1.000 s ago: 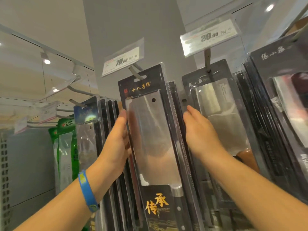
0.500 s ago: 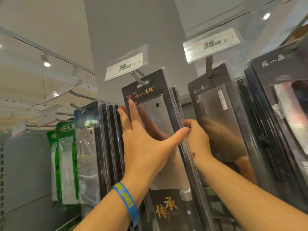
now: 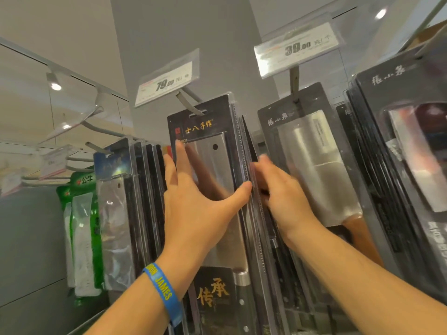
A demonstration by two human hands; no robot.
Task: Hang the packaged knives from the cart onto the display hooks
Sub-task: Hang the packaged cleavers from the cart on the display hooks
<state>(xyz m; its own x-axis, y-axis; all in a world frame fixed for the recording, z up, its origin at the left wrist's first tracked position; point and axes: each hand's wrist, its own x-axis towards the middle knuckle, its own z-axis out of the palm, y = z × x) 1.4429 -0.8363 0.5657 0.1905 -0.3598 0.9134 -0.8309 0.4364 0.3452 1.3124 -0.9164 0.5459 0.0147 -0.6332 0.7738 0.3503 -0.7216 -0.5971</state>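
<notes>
Knife pack (image 3: 215, 163): black card with a clear blister over a steel cleaver, and gold characters at the top and on the lower sleeve. It sits at the centre of the frame, hung by its slot on a grey hook (image 3: 187, 105), at the front of a row of similar packs.

Left hand (image 3: 196, 206): lies flat against the pack's face. Its fingers (image 3: 181, 163) are straight and spread, pointing up, and the thumb reaches across to the pack's right edge. There is a blue wristband (image 3: 164, 291) with yellow lettering on the wrist, lower centre.

Right hand (image 3: 285, 197): is just right of the pack and touches its right edge. Its fingers (image 3: 264, 165) are blurred and partly hidden behind that edge, so it cannot be told whether they are spread or pinching.

79.00 tag (image 3: 167, 81): sits in a clear holder at the tip of the hook, above and left of the pack.

39.00 tag (image 3: 297, 48): is in the upper right of the frame, on the next hook.

Second cleaver pack (image 3: 312, 153): is a black card right of centre, hanging under the 39.00 tag, with a wooden handle showing low down.

Further black packs (image 3: 411, 153): are stacked at the right edge of the frame.

Blue-topped packs (image 3: 116, 201): hang in a row left of centre.

Green packs (image 3: 82, 213): hang at the left of the frame.

Grey pillar (image 3: 181, 32): stands behind the hooks, upper centre.
</notes>
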